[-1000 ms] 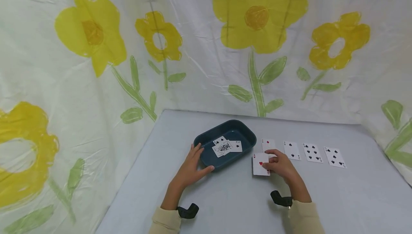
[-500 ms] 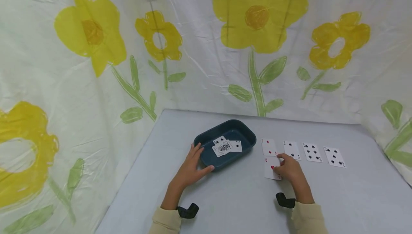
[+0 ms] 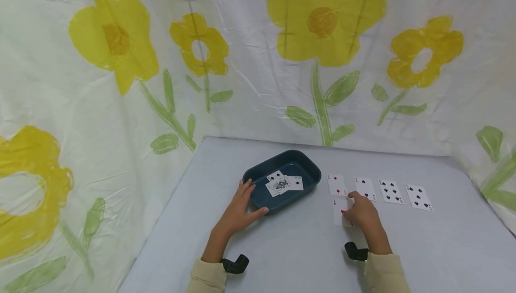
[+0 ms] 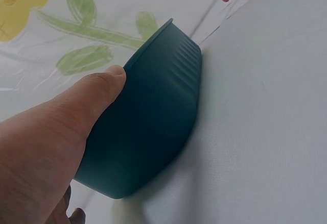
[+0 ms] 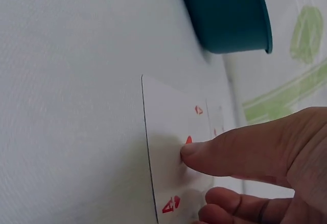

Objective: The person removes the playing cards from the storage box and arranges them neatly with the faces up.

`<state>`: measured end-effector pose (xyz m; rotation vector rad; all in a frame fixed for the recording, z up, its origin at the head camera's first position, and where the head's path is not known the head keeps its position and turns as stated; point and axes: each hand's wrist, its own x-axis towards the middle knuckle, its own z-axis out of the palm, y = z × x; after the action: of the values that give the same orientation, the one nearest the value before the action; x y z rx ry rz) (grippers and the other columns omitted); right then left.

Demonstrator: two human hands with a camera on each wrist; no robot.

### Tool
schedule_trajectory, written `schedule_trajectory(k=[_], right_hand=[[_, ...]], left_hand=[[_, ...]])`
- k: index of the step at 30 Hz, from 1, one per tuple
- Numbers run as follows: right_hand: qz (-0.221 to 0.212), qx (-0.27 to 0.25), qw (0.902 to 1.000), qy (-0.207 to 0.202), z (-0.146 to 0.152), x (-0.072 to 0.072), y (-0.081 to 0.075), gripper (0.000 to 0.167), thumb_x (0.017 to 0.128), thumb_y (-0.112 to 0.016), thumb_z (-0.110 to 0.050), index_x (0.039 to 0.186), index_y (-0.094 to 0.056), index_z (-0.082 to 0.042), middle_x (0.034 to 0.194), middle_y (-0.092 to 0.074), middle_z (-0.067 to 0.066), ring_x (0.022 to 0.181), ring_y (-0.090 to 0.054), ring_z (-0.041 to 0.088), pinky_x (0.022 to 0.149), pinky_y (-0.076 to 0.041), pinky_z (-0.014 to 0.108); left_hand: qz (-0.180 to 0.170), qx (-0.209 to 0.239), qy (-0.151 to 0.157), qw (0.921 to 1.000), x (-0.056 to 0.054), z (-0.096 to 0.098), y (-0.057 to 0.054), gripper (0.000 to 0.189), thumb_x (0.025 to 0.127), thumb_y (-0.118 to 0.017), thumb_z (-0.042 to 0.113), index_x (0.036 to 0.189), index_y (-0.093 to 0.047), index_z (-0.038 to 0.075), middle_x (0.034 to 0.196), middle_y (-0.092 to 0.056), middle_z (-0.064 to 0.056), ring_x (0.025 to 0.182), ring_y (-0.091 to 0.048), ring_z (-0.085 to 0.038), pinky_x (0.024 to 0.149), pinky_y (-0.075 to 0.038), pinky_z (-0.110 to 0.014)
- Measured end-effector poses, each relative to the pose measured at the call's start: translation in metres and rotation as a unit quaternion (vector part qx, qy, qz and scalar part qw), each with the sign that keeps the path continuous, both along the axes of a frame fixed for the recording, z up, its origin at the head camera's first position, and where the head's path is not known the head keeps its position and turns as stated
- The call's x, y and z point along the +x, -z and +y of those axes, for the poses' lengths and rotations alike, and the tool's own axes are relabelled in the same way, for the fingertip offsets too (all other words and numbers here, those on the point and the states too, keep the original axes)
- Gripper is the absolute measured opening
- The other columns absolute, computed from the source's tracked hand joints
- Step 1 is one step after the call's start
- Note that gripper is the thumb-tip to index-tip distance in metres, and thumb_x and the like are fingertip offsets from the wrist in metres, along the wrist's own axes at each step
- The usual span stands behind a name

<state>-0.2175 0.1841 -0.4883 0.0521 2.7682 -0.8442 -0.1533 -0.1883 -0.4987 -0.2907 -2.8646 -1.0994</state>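
My left hand (image 3: 238, 210) holds one corner of a dark teal tray (image 3: 255, 171), with the thumb along its near side and the fingers at its left end. Inside lie a card with a dark figure drawing (image 3: 279, 187) and spade cards (image 3: 297, 183) partly overlapping it. The ace of hearts (image 3: 339, 217) is pinched by my right hand (image 3: 364, 214); in the right wrist view the thumb (image 5: 204, 155) presses its face near the heart. That ace lies just on the near side of a two of diamonds (image 3: 335, 184), and my fingers hide its right edge.
To the right of the two of diamonds, spade cards (image 3: 391, 191) lie face up in a row on the pale table (image 3: 298, 261). A white curtain (image 3: 250, 105) printed with yellow flowers hangs behind the table's far edge.
My right hand has brought the ace of hearts rightward and slightly nearer, under the two of diamonds, which shows fully again. The left hand and tray stay put.
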Motion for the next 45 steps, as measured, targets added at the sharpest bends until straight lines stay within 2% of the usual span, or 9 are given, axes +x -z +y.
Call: schedule_trajectory(k=[5,12,23,33,39,45], right_hand=[[0.023,0.016,0.9993,-0.026,0.000,-0.006,-0.005,0.058,0.083,-0.075,-0.006,0.133,-0.050,0.011,0.101,-0.062,0.026,0.084,-0.058,0.034,0.071,-0.050,0.047],[0.048,0.012,0.9972,-0.055,-0.008,-0.018,-0.020,0.052,0.088,-0.072,-0.011,0.132,-0.053,0.008,0.105,-0.062,0.026,0.087,-0.059,0.035,0.073,-0.052,0.050],[0.107,0.014,0.9880,-0.110,-0.039,-0.034,-0.048,0.042,0.088,-0.070,-0.008,0.125,-0.058,0.007,0.104,-0.064,0.026,0.091,-0.062,0.039,0.076,-0.052,0.053],[0.119,0.022,0.9826,-0.141,-0.072,-0.058,-0.068,0.036,0.089,-0.069,-0.010,0.121,-0.062,0.006,0.101,-0.065,0.023,0.090,-0.062,0.036,0.078,-0.052,0.052],[0.107,0.008,0.9809,-0.162,-0.088,-0.074,-0.069,0.034,0.089,-0.070,-0.012,0.118,-0.064,0.005,0.100,-0.067,0.019,0.090,-0.063,0.033,0.079,-0.052,0.049],[0.087,0.003,0.9778,-0.191,-0.106,-0.086,-0.068,0.035,0.089,-0.072,-0.014,0.116,-0.065,0.007,0.110,-0.066,0.023,0.099,-0.063,0.036,0.085,-0.052,0.050]], left_hand=[[0.001,-0.003,0.005,1.0000,-0.001,0.000,-0.001,0.092,0.088,-0.068,0.060,0.154,-0.038,0.004,0.165,-0.020,-0.009,0.152,-0.004,-0.033,0.114,-0.026,-0.059],[0.004,-0.005,0.000,1.0000,-0.003,-0.002,-0.004,0.092,0.088,-0.067,0.061,0.154,-0.037,0.004,0.165,-0.020,-0.009,0.152,-0.004,-0.032,0.114,-0.025,-0.059],[-0.002,-0.001,-0.001,1.0000,-0.002,-0.003,0.004,0.093,0.087,-0.067,0.062,0.154,-0.037,0.004,0.166,-0.019,-0.008,0.152,-0.003,-0.032,0.114,-0.026,-0.059],[-0.005,-0.001,-0.003,1.0000,0.000,-0.002,0.006,0.093,0.087,-0.067,0.063,0.154,-0.037,0.004,0.166,-0.019,-0.007,0.152,-0.002,-0.030,0.114,-0.025,-0.059],[-0.005,-0.001,-0.003,1.0000,0.000,-0.002,0.005,0.093,0.087,-0.066,0.063,0.154,-0.037,0.006,0.166,-0.018,-0.007,0.152,-0.002,-0.030,0.114,-0.025,-0.058],[0.002,-0.005,0.001,1.0000,-0.001,-0.002,0.006,0.093,0.088,-0.066,0.063,0.154,-0.037,0.004,0.166,-0.018,-0.008,0.153,-0.002,-0.030,0.115,-0.024,-0.057]])
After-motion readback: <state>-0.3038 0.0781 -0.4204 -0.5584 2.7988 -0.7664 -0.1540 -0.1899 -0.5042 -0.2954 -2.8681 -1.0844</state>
